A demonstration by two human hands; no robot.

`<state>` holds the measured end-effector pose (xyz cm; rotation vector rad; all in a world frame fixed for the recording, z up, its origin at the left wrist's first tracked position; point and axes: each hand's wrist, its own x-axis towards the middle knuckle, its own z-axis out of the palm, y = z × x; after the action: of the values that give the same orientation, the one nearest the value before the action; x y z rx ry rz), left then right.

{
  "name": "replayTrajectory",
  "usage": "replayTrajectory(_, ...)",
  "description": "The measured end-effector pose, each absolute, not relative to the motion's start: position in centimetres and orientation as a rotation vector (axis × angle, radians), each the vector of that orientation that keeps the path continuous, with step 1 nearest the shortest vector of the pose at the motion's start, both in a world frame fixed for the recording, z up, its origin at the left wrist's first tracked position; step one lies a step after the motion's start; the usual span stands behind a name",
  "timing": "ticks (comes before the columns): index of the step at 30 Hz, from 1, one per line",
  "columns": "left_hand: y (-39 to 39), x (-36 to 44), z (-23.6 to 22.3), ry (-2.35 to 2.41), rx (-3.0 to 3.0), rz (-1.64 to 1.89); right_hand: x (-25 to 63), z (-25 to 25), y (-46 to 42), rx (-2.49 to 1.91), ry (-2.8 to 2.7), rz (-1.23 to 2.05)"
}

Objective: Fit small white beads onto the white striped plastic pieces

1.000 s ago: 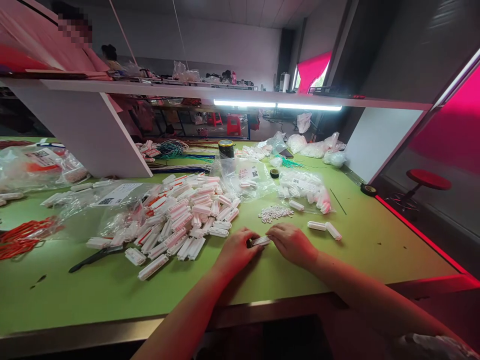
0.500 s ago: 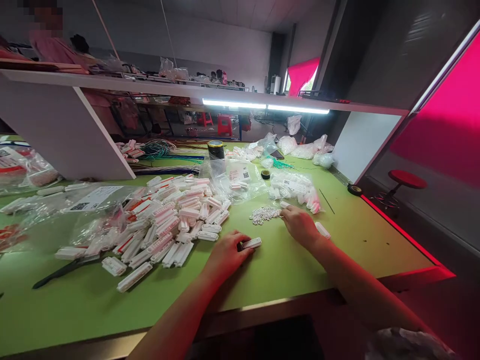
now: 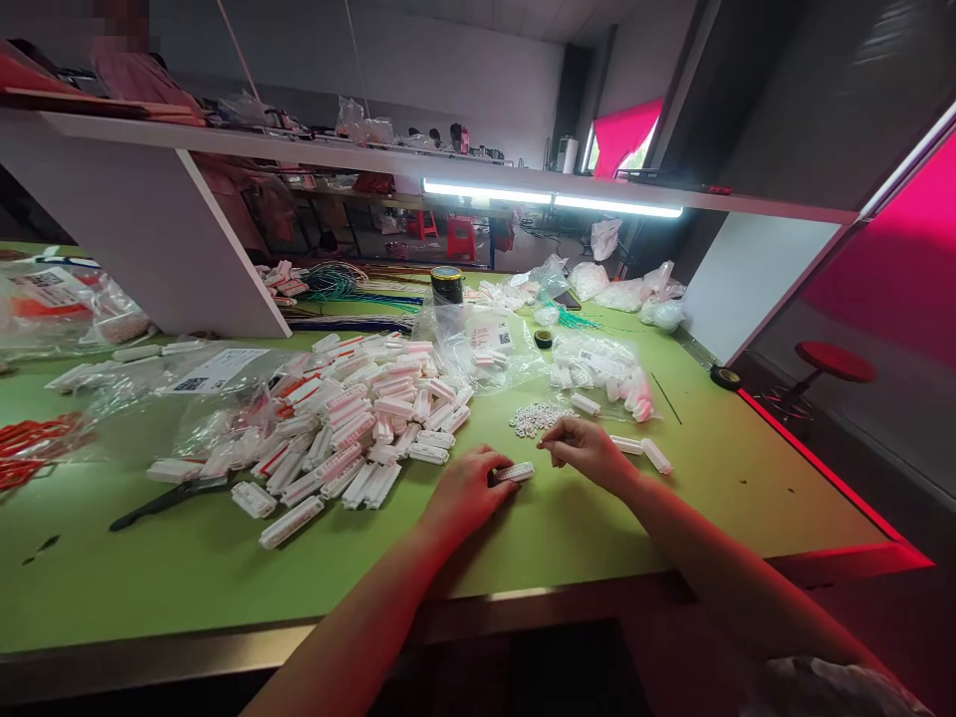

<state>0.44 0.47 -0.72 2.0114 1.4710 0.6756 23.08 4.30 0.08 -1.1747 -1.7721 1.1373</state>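
Note:
My left hand [image 3: 472, 488] is closed on a white plastic connector housing [image 3: 515, 472], holding it low over the green tabletop with its row of cavities facing up. My right hand [image 3: 587, 450] hovers just to the right of that housing, thumb and fingertips pinched together. Whatever sits in the pinch is too small to make out. Behind the right fingers lies a heap of tiny white pieces [image 3: 536, 418]. Three loose white housings rest around the right hand, one [image 3: 585, 403] beyond it and two [image 3: 656, 456] beside the wrist.
A large pile of white housings [image 3: 351, 423] spreads to the left, with a black-handled tool [image 3: 160, 503] at its front. Plastic bags [image 3: 485, 344], tape rolls [image 3: 447, 286] and wire bundles [image 3: 329, 282] lie farther back. A lit shelf [image 3: 478, 191] spans the bench; a person [image 3: 134, 75] is beyond.
My right hand has come back from the heap of tiny pieces toward the housing in my left hand. The left hand keeps its hold. The camera view has turned slightly left.

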Motion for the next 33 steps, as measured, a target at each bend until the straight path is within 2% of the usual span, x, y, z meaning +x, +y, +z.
replayTrajectory(3, 0.5, 0.5, -0.8, 1.468, 2.017, 0.675, 22.3, 0.6, 3.7, -1.089, -1.606, 1.324)
replayTrajectory(7, 0.5, 0.5, -0.9, 1.467, 2.02, 0.684, 22.0, 0.4, 3.5, -1.011, -1.565, 1.385)
replayTrajectory(10, 0.5, 0.5, -0.9, 1.468, 2.02, 0.691, 21.9, -0.5, 3.6, -1.045, -1.7, 1.265)
replayTrajectory(14, 0.5, 0.5, -0.9, 1.46, 2.025, 0.698, 21.7, -1.3, 3.6, -1.06, -1.951, 0.84)
replayTrajectory(16, 0.5, 0.5, -0.9, 1.467, 2.03, 0.696, 21.6, -1.4, 3.4, -1.008, -2.031, 0.731)
replayTrajectory(33, 0.4, 0.5, -0.8, 1.46, 2.034, 0.687, 21.4, -1.2, 3.2, -1.035, -2.107, 0.733)
